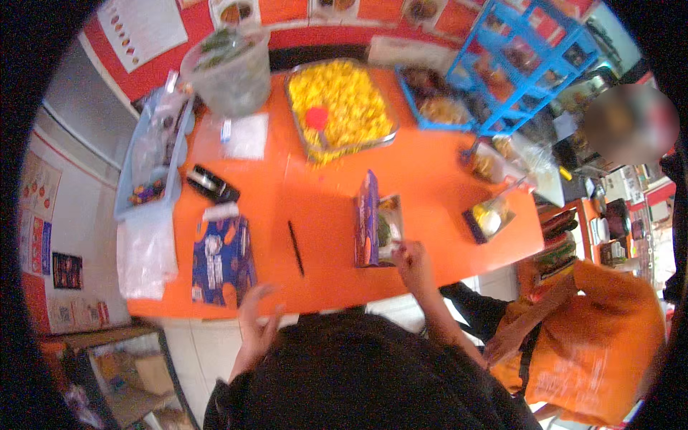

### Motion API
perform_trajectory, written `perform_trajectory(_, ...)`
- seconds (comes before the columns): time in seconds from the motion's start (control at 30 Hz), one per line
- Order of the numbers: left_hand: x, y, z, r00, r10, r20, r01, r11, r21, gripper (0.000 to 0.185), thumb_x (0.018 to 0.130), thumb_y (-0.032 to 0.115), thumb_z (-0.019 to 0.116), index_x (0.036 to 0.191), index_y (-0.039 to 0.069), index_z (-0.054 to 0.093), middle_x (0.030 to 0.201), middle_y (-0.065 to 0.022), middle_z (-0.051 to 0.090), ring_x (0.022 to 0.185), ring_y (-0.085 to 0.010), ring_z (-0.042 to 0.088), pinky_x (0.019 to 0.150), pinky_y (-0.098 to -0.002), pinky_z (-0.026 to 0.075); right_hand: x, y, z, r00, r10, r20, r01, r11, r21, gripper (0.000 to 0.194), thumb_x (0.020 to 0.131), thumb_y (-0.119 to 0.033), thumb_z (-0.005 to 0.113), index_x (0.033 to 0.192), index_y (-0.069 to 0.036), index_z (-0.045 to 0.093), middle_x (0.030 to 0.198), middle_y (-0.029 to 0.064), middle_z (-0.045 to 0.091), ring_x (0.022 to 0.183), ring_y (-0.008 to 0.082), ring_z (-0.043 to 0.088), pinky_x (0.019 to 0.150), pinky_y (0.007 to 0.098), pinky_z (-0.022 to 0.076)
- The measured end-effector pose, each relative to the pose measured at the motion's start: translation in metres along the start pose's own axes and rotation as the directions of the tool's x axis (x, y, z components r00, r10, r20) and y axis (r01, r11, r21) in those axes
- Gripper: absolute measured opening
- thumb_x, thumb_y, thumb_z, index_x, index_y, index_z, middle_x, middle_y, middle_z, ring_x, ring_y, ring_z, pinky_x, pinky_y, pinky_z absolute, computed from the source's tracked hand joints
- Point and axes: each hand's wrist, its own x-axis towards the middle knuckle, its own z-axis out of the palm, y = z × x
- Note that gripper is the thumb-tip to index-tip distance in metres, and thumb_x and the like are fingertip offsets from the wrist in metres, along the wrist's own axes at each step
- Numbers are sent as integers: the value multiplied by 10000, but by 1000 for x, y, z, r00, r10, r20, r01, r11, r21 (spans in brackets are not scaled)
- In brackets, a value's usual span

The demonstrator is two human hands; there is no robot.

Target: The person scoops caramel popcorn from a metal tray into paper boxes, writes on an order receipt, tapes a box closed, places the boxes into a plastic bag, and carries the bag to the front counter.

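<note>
My right hand (413,266) is curled at the near right corner of an open cardboard food box (367,223). Its fingertips seem to touch the box edge, but blur hides whether they grip it. The printed purple lid stands up on the left, and something green (384,228) lies inside. My left hand (259,317), holding nothing, hovers with fingers apart at the table's front edge. Just beyond it lies a dark blue printed box (221,258), which looks closed. A thin black stick-like object, perhaps a pen (295,247), lies between the two boxes.
On the orange table (322,209) stand a tray of yellow food (344,91) with a red utensil (317,117), a plastic tub of leaves (231,80), a light-blue basket (177,161) and a small filled box (489,220). A blue rack (516,80) stands behind. A person in orange (596,344) is at right.
</note>
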Motion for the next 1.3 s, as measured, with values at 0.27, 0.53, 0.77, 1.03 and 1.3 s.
perform_trajectory(0.27,33,5,108,696,148,703,430,698,-573,742,944,121,567,1493,69,71,1529,-147,221,1396,-274,270,1112,-421,287,0,-101,-11,969,-204,140,211,977,-38,589,683,-437,809,1017,-16,567,1087,220,578,1058,368,532,859,435,438)
perform_trajectory(0.53,58,38,40,901,231,366,-257,966,23,837,720,222,811,1397,75,342,1398,-176,436,1367,-323,327,1158,-457,187,-50,-99,-48,692,-191,697,503,819,-276,617,847,-294,597,1423,-272,377,970,101,592,986,267,604,941,610,356)
perform_trajectory(0.77,83,36,25,641,608,469,-554,789,-266,640,655,317,780,1201,85,542,1218,-161,554,1209,-374,467,1039,-472,340,-21,-77,-74,718,-316,620,564,786,-253,587,904,-183,501,1453,-297,330,919,110,614,940,271,614,989,707,202)
perform_trajectory(1.03,63,58,33,858,263,442,-192,961,-199,517,768,439,769,1085,57,624,879,-77,669,829,-217,633,693,-349,503,42,-134,-20,724,-357,591,448,894,-9,584,891,-170,541,1434,-239,337,989,120,604,991,266,597,990,634,249)
perform_trajectory(1.3,54,-2,137,961,-14,-276,10,1000,-18,294,789,362,708,850,80,651,748,-113,628,740,-234,629,608,-382,489,40,-180,8,611,-341,715,259,939,226,587,878,-157,581,1414,-182,345,1059,129,593,1042,262,579,992,562,295)
